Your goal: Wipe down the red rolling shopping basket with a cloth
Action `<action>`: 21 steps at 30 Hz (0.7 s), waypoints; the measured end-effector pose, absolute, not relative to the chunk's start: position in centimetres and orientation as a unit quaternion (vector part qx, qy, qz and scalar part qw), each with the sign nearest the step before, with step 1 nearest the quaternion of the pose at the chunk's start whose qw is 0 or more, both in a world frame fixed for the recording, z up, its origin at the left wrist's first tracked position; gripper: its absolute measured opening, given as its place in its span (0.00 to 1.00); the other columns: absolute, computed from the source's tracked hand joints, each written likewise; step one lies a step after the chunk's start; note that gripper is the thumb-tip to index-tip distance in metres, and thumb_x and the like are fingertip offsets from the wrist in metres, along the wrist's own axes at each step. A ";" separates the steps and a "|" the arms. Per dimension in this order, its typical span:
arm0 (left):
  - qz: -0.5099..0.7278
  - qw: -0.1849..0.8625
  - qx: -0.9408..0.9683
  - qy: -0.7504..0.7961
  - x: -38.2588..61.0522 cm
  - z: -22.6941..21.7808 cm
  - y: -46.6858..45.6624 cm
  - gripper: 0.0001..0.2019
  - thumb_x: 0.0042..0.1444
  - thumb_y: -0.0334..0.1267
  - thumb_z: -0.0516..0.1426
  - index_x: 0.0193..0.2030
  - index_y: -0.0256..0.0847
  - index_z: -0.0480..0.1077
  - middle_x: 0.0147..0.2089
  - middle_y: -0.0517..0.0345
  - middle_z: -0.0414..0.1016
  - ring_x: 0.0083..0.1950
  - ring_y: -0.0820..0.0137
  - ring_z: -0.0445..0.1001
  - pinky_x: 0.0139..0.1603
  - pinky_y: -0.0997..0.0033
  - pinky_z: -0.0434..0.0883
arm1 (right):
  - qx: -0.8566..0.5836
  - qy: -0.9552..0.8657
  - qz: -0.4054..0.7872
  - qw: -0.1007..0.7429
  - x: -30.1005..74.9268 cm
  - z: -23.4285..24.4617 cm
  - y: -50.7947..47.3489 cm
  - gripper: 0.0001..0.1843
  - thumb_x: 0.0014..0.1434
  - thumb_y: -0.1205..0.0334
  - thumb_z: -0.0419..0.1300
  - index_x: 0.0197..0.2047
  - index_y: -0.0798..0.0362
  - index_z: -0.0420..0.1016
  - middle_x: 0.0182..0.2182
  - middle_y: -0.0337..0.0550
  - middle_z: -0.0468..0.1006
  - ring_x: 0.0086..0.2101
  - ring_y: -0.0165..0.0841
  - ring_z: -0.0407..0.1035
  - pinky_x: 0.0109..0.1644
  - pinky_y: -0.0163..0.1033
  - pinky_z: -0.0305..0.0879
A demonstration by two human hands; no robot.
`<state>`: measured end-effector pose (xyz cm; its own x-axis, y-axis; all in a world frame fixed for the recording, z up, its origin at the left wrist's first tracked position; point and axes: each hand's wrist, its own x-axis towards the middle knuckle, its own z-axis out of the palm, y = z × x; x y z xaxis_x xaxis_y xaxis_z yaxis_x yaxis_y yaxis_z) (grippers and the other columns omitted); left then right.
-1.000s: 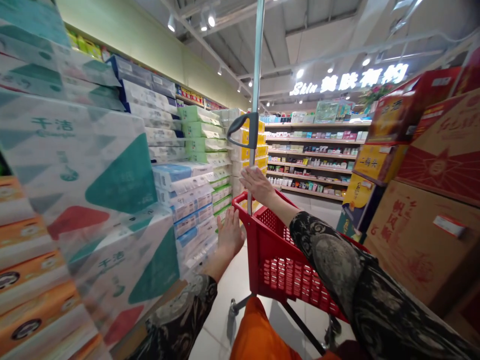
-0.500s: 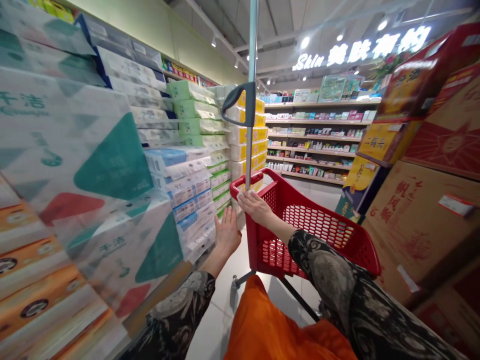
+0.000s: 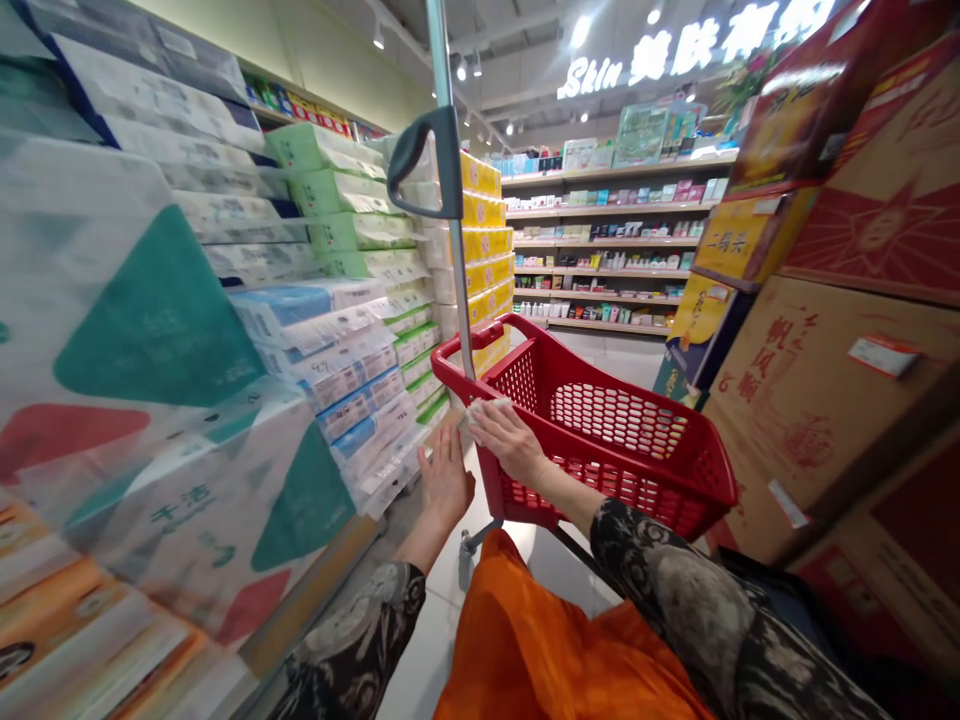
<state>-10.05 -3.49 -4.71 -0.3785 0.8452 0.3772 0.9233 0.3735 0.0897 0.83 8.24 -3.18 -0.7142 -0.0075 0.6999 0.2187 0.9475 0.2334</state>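
A red plastic shopping basket cart [image 3: 622, 455] with perforated sides stands in front of me, and a grey pole with a dark handle [image 3: 427, 165] rises at its left end. My right hand [image 3: 510, 440] lies against the basket's upper left side, fingers pressed together over a crumpled white tissue [image 3: 491, 403] that peeks out at the fingertips. Just left of the basket, my left hand [image 3: 446, 482] hovers with its fingers stretched out, holding nothing. It is nearest to the basket's corner and the stacked tissue packs.
Stacked tissue packs [image 3: 360, 390] line the left side of the aisle. Cardboard boxes [image 3: 817, 400] are piled close on the right. Shelves of small bottles and cartons [image 3: 607, 240] stand at the back. Pale floor tiles [image 3: 431, 575] show beneath the cart.
My right hand has slid from the basket's top rim by the pole down onto its side, with the white tissue. The left hand stays beside it, open. The view has shifted slightly.
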 end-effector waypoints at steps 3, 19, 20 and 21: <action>-0.163 0.147 -0.538 -0.814 -9.0 -5.2 -3.0 0.37 0.49 0.31 0.49 0.67 0.28 0.43 0.70 0.38 0.43 0.71 0.59 0.41 0.66 0.41 0.43 | -0.085 -0.908 -0.150 0.382 1.7 -2.1 9.0 0.21 0.63 0.74 0.46 0.57 0.55 0.66 0.60 0.47 0.63 0.63 0.39 0.48 0.65 0.54 0.49; -0.153 0.154 -0.580 -0.785 -4.1 -5.8 -2.1 0.33 0.50 0.31 0.47 0.66 0.27 0.48 0.69 0.40 0.44 0.70 0.59 0.46 0.66 0.42 0.44 | -0.137 -0.887 -0.187 0.400 8.2 -4.9 9.3 0.22 0.63 0.74 0.45 0.58 0.55 0.66 0.59 0.46 0.64 0.63 0.38 0.48 0.65 0.51 0.52; -0.152 0.153 -0.586 -0.781 -3.6 -5.7 -2.0 0.34 0.50 0.30 0.47 0.66 0.27 0.48 0.69 0.41 0.44 0.70 0.59 0.45 0.66 0.42 0.43 | -0.137 -0.887 -0.190 0.397 8.4 -4.8 9.5 0.22 0.63 0.75 0.45 0.58 0.55 0.66 0.59 0.46 0.64 0.63 0.38 0.49 0.65 0.51 0.52; -0.149 0.151 -0.594 -0.776 -3.1 -5.7 -1.9 0.34 0.49 0.30 0.47 0.66 0.27 0.49 0.70 0.41 0.44 0.70 0.59 0.45 0.66 0.42 0.43 | -0.136 -0.890 -0.192 0.390 8.6 -5.2 9.7 0.22 0.62 0.75 0.46 0.57 0.55 0.67 0.59 0.46 0.65 0.62 0.39 0.50 0.64 0.52 0.53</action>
<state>-3.12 -1.94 -5.69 -0.2490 0.8769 0.4112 0.9668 0.2504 0.0514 8.64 9.65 -5.16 -0.6582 0.0926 0.7471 0.3926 0.8890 0.2357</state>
